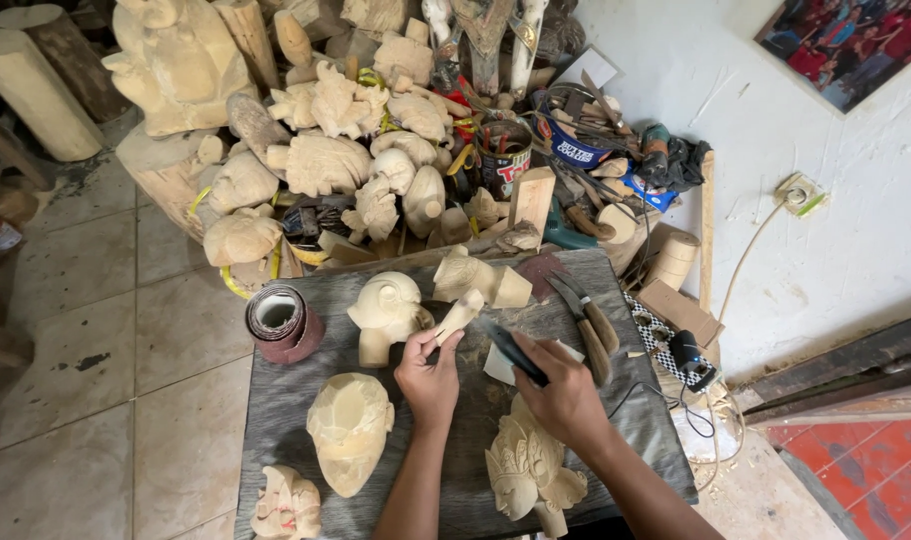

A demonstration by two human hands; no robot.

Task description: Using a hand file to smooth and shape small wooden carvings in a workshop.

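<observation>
Resting on the dark work board (306, 400), several pale wood carvings are sitting around the two hands. The left hand (431, 378) is gripping a small carved piece (459, 315) near the board's middle, fingers curled and pinching its lower end; its long axis is running diagonally, the free tip pointing up and away toward the board's far right. The right hand (566, 398) is closing its fingers around a dark-handled tool (511, 350) (blade end aimed toward the small piece), just right of the left hand. A rounded carved figure (386, 315) is standing just left of the piece. A sandpaper roll (284, 320) is lying at the board's far left edge. A carved mask (528, 470) is lying at the near edge, under the right wrist.
</observation>
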